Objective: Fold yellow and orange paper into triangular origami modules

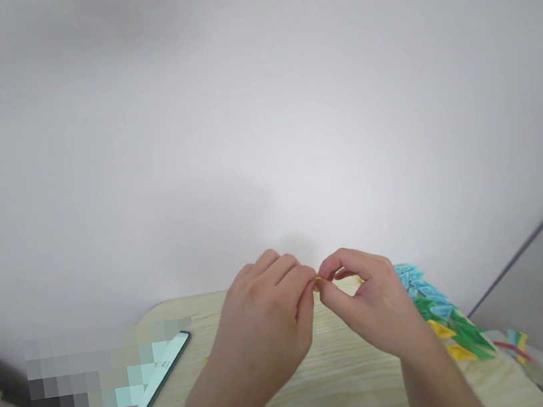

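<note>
My left hand [267, 318] and my right hand [371, 304] meet above a light wooden table [337, 383]. Both hands are closed in a pinch. Between their fingertips sits a tiny yellow paper piece [317, 280], mostly hidden by the fingers. Both hands hover near the table's far edge, close to the white wall.
A heap of folded paper pieces [444, 320] in blue, green and yellow lies on the table to the right of my right hand. A phone [160, 381] lies at the left, its screen partly blurred out. A plastic bag [530, 356] hangs off the table's right edge.
</note>
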Motion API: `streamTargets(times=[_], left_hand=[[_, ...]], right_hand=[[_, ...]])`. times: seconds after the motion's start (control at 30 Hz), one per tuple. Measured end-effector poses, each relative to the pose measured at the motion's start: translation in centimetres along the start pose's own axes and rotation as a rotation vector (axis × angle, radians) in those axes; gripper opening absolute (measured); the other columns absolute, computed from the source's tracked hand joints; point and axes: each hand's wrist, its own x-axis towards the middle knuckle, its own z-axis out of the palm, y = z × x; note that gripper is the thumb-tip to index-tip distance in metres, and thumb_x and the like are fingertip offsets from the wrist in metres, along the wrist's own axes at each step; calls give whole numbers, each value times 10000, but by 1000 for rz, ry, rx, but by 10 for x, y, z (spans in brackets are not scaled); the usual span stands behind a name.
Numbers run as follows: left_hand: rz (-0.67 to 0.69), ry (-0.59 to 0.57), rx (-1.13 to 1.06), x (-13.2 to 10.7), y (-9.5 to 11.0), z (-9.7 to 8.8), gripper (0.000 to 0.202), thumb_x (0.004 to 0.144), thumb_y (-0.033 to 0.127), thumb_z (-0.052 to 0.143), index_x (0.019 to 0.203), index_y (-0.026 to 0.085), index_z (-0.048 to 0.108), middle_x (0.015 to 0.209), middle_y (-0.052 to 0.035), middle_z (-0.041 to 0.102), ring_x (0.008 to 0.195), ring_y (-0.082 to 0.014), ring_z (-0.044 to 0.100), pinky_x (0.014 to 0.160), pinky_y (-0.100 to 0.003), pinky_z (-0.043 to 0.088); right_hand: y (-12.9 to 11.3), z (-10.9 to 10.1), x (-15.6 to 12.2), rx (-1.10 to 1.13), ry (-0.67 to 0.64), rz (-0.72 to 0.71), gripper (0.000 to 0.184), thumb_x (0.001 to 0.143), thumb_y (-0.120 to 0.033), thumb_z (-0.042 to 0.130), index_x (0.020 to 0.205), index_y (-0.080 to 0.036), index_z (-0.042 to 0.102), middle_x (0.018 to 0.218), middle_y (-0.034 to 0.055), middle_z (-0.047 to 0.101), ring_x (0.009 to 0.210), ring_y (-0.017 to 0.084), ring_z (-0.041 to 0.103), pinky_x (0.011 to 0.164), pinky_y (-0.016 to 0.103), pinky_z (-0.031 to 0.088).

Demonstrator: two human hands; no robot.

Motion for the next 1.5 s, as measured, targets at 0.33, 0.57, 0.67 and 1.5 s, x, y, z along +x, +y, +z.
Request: streamTargets(times=[0.33,0.57,0.67,1.5], left_hand=[[-46,18,-123,1,3,3,161,988,175,552,903,221,682,854,-20,657,864,-213,555,763,-397,446],[-74,88,-205,2,3,5,154,962,170,588,862,223,692,830,-12,655,849,-194,568,733,-370,438],[-79,122,-210,2,3,5,158,946,157,601,849,226,704,809,-9,653,833,-191,571,729,-364,442],[-84,235,-259,0,-2,4,149,915,161,669,981,265,754,905,-21,661,844,-181,612,751,-350,482]], right_hand=[[-4,4,-1,47,1,79,131,818,-106,622,774,-220,667,683,-48,644,618,132,604,576,257,453],[-6,8,-2,170,28,153,124,810,-105,626,752,-210,656,659,-37,648,615,141,604,569,250,460],[-7,10,-2,213,51,171,128,793,-91,627,748,-207,659,667,-36,654,620,140,609,573,244,467],[-9,8,-3,287,101,116,153,832,-89,674,841,-229,736,796,-31,744,712,138,700,652,230,561]])
